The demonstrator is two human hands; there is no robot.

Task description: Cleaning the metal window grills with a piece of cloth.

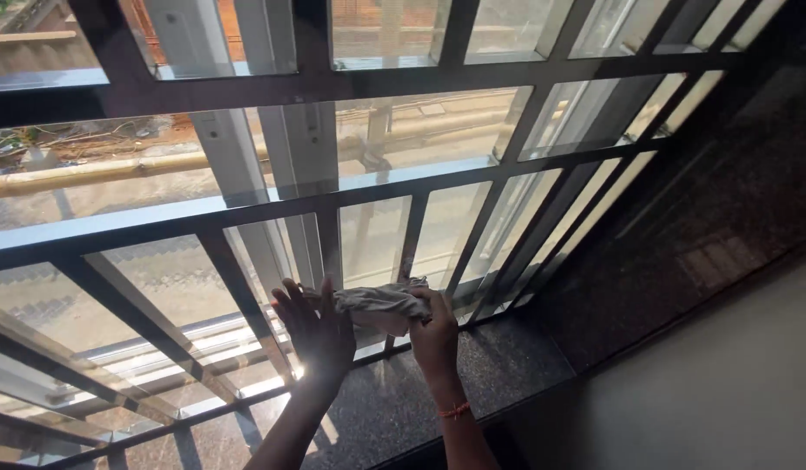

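A crumpled grey cloth [377, 305] is pressed against the lower part of a dark metal window grille [325, 83]. My right hand [433, 335] grips the cloth from its right side; an orange thread band circles that wrist. My left hand [316, 331] is spread with fingers apart, its fingertips touching the cloth's left end by a vertical bar of the grille. Both forearms come up from the bottom edge of the view.
A speckled dark stone sill [507, 365] runs below the grille. A dark stone side wall [725, 200] rises at the right, with a pale wall [725, 392] beneath it. Behind the bars are sliding glass panes in pale frames [298, 157]; outside lie paving and pipes.
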